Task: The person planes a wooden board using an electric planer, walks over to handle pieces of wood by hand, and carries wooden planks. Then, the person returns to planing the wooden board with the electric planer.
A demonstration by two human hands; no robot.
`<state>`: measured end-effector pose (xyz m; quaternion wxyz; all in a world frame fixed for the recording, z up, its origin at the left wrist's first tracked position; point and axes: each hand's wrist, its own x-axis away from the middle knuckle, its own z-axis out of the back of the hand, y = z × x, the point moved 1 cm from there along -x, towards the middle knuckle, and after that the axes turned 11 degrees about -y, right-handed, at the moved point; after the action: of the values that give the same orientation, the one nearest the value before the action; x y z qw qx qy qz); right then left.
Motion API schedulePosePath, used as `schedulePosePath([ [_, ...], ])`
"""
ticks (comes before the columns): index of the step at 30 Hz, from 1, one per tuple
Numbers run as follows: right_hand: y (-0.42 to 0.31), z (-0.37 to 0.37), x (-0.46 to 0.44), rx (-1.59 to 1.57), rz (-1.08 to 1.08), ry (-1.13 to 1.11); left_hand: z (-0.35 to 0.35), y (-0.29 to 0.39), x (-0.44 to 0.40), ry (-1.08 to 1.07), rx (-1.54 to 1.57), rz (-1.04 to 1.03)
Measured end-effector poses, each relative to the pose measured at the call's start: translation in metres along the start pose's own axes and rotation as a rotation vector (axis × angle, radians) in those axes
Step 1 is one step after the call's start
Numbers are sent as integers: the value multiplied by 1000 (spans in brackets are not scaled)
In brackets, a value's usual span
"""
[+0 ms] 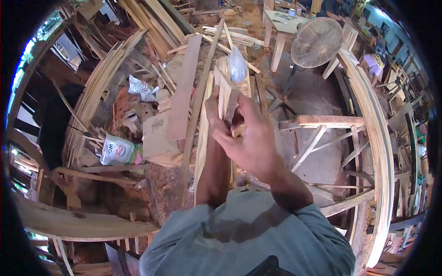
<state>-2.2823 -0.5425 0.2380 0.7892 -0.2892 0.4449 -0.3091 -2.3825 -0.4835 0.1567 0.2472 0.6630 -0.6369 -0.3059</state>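
Note:
In front of my chest, a short length of wood (225,89) stands tilted, its far end pointing away from me. My right hand (252,138) is closed around the near end, the thumb on the left side and fingers on the right. Closed against the wood's left side is my left hand (212,106), with most of its fingers hidden behind the wood and the right hand. Just beyond the piece lies a knotted clear plastic bag (237,64). Long pale boards (202,133) run beneath both hands.
A wide brown plank (185,87) lies to the left, near a white printed sack (120,151). On the right stand a pedestal fan (316,43) and a wooden frame (331,121). A small table (286,22) is farther back. Stacked timber (99,87) fills the left side.

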Motion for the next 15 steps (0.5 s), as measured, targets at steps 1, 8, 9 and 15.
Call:
schedulePosePath([
  [1,-3,1,2,33,-6,-27,0,-4,-2,5,7,4],
  [8,-3,-12,8,88,99,-60,20,-8,7,-42,29,20],
  [9,-4,-14,9,92,103,-52,23,-8,7,-50,44,44],
  [15,-11,-19,8,37,115,-6,16,1,14,34,98,-17],
])
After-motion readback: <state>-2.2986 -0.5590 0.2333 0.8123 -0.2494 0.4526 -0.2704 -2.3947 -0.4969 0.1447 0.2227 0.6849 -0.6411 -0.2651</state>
